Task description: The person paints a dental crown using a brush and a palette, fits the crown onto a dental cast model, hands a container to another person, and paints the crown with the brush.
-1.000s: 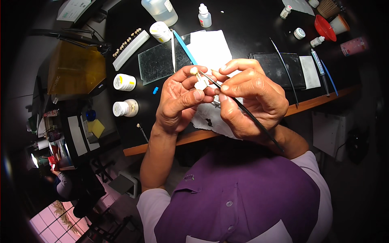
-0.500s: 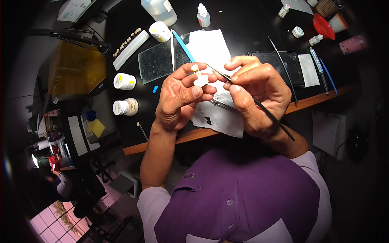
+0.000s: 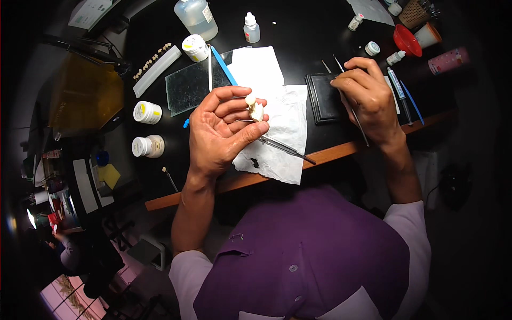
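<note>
My left hand (image 3: 221, 128) is closed in a pinch on a small cream dental model (image 3: 256, 112), with a pale tooth crown (image 3: 250, 100) at its upper end. My right hand (image 3: 370, 96) is at the right, over the black flat case (image 3: 324, 101), its fingers closed round a thin dark brush (image 3: 360, 124). Two slim tips stick out beyond these fingers; which one belongs to the held brush I cannot tell. Below the model, metal tweezers (image 3: 288, 149) lie on a crumpled white paper towel (image 3: 290, 120), which bears a dark stain.
A scratched glass slab (image 3: 184, 88), a blue-handled tool (image 3: 223, 65) and white jars (image 3: 147, 113) occupy the left side. A large bottle (image 3: 196, 20) and a dropper bottle (image 3: 252, 29) stand behind. A syringe (image 3: 400, 96) and red bowl (image 3: 407, 40) are at the right.
My right hand has moved away from the model to the right, over the black case. My left hand keeps the model, now turned somewhat. The whole view has shifted slightly.
</note>
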`<action>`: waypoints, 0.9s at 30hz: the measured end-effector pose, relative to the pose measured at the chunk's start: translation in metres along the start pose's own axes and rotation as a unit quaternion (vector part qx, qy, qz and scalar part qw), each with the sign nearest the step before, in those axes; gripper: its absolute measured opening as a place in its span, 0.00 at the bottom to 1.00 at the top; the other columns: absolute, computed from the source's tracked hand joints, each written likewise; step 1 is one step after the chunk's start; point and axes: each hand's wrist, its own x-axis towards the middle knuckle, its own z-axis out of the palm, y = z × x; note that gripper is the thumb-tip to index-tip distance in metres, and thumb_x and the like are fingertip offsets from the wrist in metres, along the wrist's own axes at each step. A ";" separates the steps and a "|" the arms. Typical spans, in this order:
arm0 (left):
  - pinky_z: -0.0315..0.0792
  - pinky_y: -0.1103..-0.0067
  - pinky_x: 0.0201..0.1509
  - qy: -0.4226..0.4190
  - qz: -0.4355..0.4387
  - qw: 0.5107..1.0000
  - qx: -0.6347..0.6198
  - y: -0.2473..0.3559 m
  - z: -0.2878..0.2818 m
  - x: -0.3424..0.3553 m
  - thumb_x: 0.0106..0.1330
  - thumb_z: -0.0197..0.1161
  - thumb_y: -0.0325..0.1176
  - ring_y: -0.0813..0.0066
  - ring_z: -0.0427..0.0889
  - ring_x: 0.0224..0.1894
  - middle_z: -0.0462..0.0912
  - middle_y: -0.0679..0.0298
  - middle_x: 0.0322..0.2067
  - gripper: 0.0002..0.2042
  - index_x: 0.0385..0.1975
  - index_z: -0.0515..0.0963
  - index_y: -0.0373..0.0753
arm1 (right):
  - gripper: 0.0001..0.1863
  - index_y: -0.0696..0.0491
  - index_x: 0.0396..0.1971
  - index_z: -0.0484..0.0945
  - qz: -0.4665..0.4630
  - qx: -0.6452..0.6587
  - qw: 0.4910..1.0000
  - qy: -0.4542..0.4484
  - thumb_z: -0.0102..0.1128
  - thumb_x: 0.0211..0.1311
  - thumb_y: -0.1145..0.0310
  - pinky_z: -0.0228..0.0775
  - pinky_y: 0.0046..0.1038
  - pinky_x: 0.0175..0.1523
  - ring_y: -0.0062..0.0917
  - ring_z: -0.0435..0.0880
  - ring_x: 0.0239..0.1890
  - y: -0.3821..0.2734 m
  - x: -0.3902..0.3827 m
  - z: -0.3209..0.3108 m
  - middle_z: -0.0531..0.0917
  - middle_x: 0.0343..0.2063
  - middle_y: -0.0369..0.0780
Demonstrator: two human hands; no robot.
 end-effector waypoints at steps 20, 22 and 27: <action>0.86 0.78 0.50 0.085 0.075 0.983 0.141 -0.001 -0.011 -0.036 0.54 0.78 0.17 0.74 0.89 0.43 0.87 0.58 0.39 0.18 0.45 0.82 0.30 | 0.13 0.55 0.39 0.86 -0.064 -0.092 0.985 -0.134 0.60 0.54 0.80 0.70 0.38 0.58 0.33 0.81 0.53 -0.010 0.002 0.001 0.84 0.40 0.38; 0.86 0.79 0.51 0.084 0.079 0.983 0.142 -0.002 -0.011 -0.038 0.54 0.78 0.17 0.74 0.89 0.43 0.87 0.58 0.39 0.18 0.45 0.82 0.30 | 0.13 0.55 0.40 0.86 -0.058 -0.091 0.985 -0.136 0.60 0.54 0.80 0.70 0.38 0.58 0.33 0.81 0.52 -0.012 0.002 0.001 0.84 0.40 0.38; 0.86 0.78 0.51 0.090 0.087 0.981 0.146 0.000 -0.008 -0.042 0.55 0.78 0.17 0.75 0.89 0.44 0.87 0.58 0.39 0.18 0.45 0.82 0.30 | 0.14 0.55 0.40 0.86 -0.056 -0.087 0.986 -0.134 0.60 0.54 0.81 0.70 0.39 0.59 0.34 0.82 0.52 -0.011 -0.002 0.001 0.84 0.41 0.39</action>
